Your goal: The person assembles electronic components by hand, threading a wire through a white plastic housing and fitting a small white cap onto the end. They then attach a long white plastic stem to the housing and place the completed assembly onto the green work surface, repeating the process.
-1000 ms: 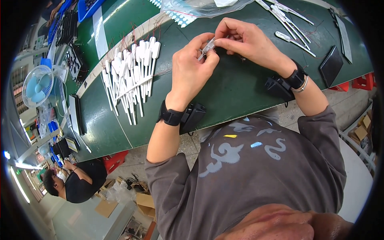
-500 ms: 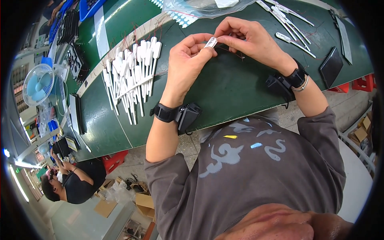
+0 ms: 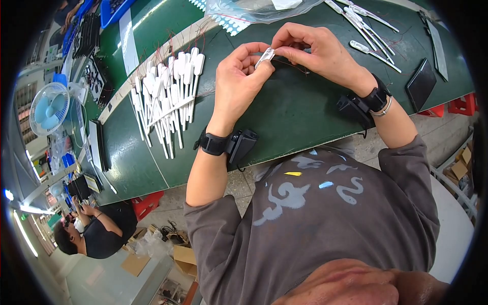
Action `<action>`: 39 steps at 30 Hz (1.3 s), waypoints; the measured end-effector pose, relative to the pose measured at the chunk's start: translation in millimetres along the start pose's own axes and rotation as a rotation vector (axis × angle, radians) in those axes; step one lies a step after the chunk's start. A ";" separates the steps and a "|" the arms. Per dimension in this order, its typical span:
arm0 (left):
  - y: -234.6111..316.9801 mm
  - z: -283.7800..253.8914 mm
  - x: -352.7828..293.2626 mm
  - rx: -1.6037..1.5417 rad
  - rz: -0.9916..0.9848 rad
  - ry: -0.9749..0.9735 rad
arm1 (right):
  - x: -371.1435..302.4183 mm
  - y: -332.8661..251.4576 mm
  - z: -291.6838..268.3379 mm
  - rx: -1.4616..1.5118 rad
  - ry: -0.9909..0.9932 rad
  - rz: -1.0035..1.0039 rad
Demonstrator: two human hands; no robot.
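Note:
My left hand (image 3: pixel 240 73) pinches a small white plastic casing (image 3: pixel 265 57) with a hollow inside, between thumb and fingers. My right hand (image 3: pixel 325 55) has thumb and forefinger pressed together at the casing's far end; what lies between those tips is too small to make out. Below the right fingers runs a thin reddish wire (image 3: pixel 292 66) with a tiny piece at its end. To the left lies a pile of white paddle-shaped pieces (image 3: pixel 175 91) with long stems and fine red wires. Several open, hollow pieces of similar shape (image 3: pixel 374 56) lie at the right.
The green table (image 3: pixel 284 119) holds a black flat device (image 3: pixel 421 85) and a grey strip (image 3: pixel 436 51) at the right. A plastic bag (image 3: pixel 274 11) lies at the back. At the left are a fan (image 3: pixel 49 105), a blue bin (image 3: pixel 113 12) and a seated person (image 3: pixel 104 229).
The casing has tilted slightly and shows more of its length between my left fingers. Both hands stay close together, with only small shifts. The seated person's arms have moved a little.

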State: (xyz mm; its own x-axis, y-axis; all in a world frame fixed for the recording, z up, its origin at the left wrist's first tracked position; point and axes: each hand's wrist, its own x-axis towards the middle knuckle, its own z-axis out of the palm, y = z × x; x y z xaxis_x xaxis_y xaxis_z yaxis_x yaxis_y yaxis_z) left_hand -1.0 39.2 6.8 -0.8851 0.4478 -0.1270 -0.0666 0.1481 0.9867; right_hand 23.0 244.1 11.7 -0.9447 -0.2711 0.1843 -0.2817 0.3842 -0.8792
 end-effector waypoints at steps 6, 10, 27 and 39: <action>-3.5 0.3 0.6 -0.018 0.018 0.024 | 0.2 -1.1 3.0 0.020 0.038 -0.014; -8.6 1.7 0.9 0.075 0.057 0.078 | -0.8 -0.6 3.8 0.009 0.036 -0.038; -5.8 1.3 0.0 0.148 -0.010 0.036 | 1.4 3.0 -6.0 -0.088 -0.029 -0.094; 1.9 -0.2 -2.1 0.100 -0.032 0.001 | 2.4 7.6 3.5 -0.022 0.043 -0.166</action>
State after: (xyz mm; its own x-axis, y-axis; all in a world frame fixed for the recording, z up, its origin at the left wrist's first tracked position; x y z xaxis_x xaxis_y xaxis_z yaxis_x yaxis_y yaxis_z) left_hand 0.7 38.4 8.9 -0.8837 0.4406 -0.1580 -0.0485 0.2496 0.9671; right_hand 19.1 243.3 3.9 -0.8912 -0.2942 0.3453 -0.4375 0.3564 -0.8256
